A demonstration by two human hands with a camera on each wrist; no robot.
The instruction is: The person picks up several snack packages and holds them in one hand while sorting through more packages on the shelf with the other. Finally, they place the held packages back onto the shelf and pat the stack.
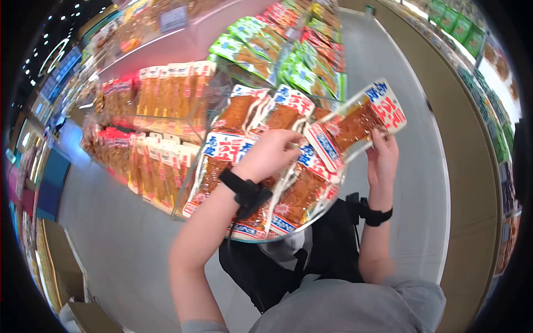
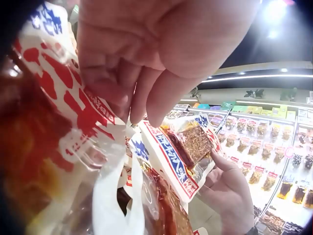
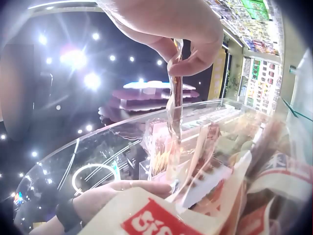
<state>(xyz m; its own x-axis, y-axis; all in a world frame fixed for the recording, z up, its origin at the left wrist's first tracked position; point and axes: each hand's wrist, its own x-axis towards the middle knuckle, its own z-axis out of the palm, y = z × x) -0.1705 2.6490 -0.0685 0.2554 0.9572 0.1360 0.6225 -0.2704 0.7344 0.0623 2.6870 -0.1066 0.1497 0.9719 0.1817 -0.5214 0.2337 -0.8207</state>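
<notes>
A flat snack packet [image 1: 355, 125] with brown contents and red and blue lettering is pinched at its edge by my right hand [image 1: 383, 158]. It tilts over the right side of a clear round-edged bin [image 1: 333, 202]. In the right wrist view, this packet [image 3: 177, 100] shows edge-on below the thumb and finger. My left hand [image 1: 269, 155] reaches over similar packets [image 1: 300, 194] in the bin. Its curled fingers [image 2: 110, 93] grip the upper part of a packet [image 2: 63, 83] with large red characters; part of that grip is hidden behind the fingers.
Green snack packs [image 1: 252, 44] fill a section behind the bin. To the left, rows of long yellow-brown packs [image 1: 175, 91] stand on tiered shelving. A grey counter surface [image 1: 413, 139] runs along the right, with stocked shelves [image 1: 488, 94] beyond it.
</notes>
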